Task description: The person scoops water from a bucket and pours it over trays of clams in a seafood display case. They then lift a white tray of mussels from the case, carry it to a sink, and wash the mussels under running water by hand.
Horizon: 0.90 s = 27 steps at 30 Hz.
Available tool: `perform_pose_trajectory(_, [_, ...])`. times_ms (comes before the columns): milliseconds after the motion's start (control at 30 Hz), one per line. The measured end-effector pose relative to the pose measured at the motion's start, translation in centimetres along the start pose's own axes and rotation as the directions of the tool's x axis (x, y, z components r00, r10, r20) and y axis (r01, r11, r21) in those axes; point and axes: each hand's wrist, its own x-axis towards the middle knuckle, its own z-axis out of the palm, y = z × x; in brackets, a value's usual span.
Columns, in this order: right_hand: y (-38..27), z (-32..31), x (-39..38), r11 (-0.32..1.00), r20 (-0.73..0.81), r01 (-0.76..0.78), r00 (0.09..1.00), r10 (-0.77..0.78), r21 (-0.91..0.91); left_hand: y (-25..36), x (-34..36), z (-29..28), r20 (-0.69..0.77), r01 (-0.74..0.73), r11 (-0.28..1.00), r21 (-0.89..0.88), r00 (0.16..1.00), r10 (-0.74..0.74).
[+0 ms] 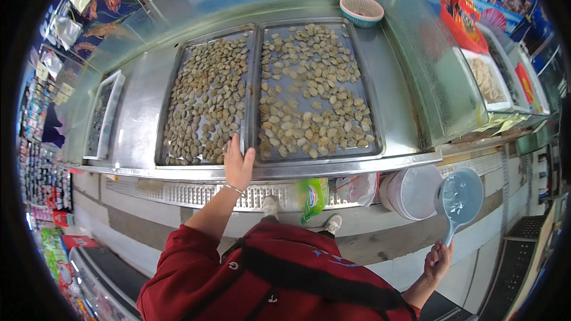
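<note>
My left hand (238, 165) lies on the near right corner of the left metal tray (177, 53). Its fingers are stretched out, the thumb apart, and the fingertips reach the clams (205, 98) spread over that tray. Beside it, a second tray (367, 89) holds more clams (315, 116), with bare patches showing between them. Off to the right, beyond the counter's front edge, my right hand (438, 260) is closed round the handle of a light blue water scoop (461, 196). Clear liquid glints in the scoop's bowl.
A white bucket (413, 193) stands on the floor beside the scoop. Green (312, 197) and white-red bags (357, 189) lie below the steel counter edge (333, 169). Glass walls flank the counter. Pink and green baskets (361, 10) sit at the back, a shallow white tray (106, 113) at left.
</note>
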Motion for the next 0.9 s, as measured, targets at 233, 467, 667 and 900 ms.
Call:
perform_pose_trajectory(233, [10.9, 24.6, -9.9, 0.991, 0.17, -0.071, 0.981, 0.09, -0.11, -14.7, 3.1, -16.7, 0.064, -0.138, 0.985, -0.103, 0.987, 0.145])
perform_pose_trajectory(467, [19.7, 42.6, -10.7, 0.913, 0.197, -0.129, 0.956, 0.218, -0.386, -26.9, 4.7, -28.2, -0.012, -0.042, 0.998, 0.054, 0.999, 0.043])
perform_pose_trajectory(667, [26.9, 51.9, -12.2, 0.735, 0.164, -0.018, 0.971, 0.175, -0.678, -36.1, 3.7, -34.6, -0.069, 0.002, 0.993, 0.118, 0.998, 0.006])
perform_pose_trajectory(900, [29.5, 54.2, -11.3, 0.809, 0.147, -0.065, 0.972, 0.184, -0.584, -40.9, 4.4, -36.5, -0.229, -0.019, 0.999, 0.047, 0.973, 0.029])
